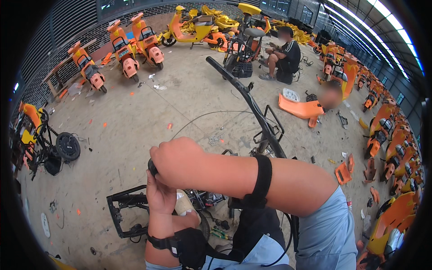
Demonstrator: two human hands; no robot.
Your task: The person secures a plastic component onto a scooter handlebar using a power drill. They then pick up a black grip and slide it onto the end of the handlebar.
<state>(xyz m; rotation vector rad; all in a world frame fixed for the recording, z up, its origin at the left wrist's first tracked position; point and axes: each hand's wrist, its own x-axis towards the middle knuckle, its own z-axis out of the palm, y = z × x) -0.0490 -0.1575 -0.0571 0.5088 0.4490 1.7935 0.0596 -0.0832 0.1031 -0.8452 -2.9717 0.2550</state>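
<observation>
My right forearm reaches across from the right, and my right hand [175, 159] is closed in a fist at the left of centre. Just below it, my left hand [161, 195] points upward with its fingertips against a small black piece [153, 168]. Both hands meet at this piece; most of it is hidden by my right hand, so its kind does not show. Behind my right forearm rises a black handlebar [245, 92] of a stripped scooter. A black metal frame [128, 211] stands beside my left wrist.
Tools with green handles [220, 233] lie on the floor near my legs. A stripped scooter with a black wheel [68, 146] is at the left. A person [288, 56] squats by another scooter at the back. Orange panels [300, 107] and rows of scooters [396, 144] line the right.
</observation>
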